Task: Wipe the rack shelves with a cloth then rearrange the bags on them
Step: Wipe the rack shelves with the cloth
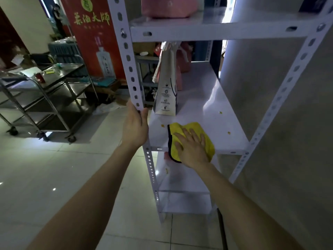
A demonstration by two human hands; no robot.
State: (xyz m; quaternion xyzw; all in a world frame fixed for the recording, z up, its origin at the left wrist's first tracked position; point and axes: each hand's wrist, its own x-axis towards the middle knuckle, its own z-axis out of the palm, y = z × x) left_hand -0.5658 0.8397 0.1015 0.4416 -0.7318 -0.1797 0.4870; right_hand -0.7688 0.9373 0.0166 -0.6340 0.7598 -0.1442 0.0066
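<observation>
At the far left a steel trolley (45, 98) is seen on the tiled floor, and a red banner (93, 33) is placed behind it. The front left post (128, 60) of the white rack is gripped by the left hand (135, 127), whose fingers and thumb are curled round the metal just above the middle shelf (207, 98). On this shelf a white paper bag (166, 91) is stood upright near that post, and a pink bag (185, 58) is partly hidden behind it. Another pink bag (167, 6) is seen on the upper shelf (216, 31). A yellow cloth (194, 128) with a dark border is laid at the front edge of the middle shelf, apart from the white bag, and a part of it is hung over the edge. The cloth is pressed down by the right hand (193, 148), which is laid flat with straight, spread fingers, so nothing is grasped. Some small yellow specks (220, 112) are scattered on the shelf further right. A grey wall (288, 123) is found at the far right.
</observation>
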